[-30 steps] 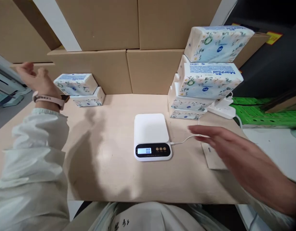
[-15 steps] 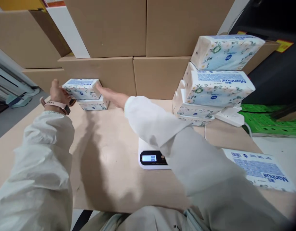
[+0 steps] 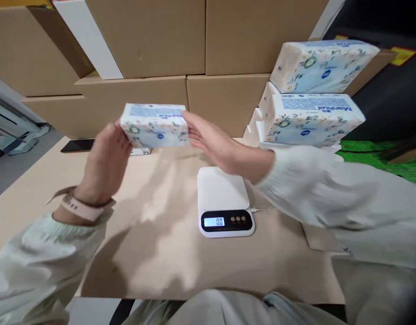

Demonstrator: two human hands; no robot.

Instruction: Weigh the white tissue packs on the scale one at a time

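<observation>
Between my two hands, above the table, is a tissue pack with a blue-and-white floral wrapper. My left hand presses its left end, and my right hand grips the right end. Part of another tissue pack shows on the table behind the held one. A white kitchen scale with a lit display reading 0.0 lies in front of me, below my right hand. On the right, a stack of tissue packs is partly covered by my right sleeve.
Cardboard boxes form a wall along the back of the table. A black phone lies at the left rear. A green crate stands at the right, and a thin cable runs from the scale.
Both hands have lifted the upper tissue pack off the one beneath and carried it right and nearer to me. The phone and the whole scale have come into sight.
</observation>
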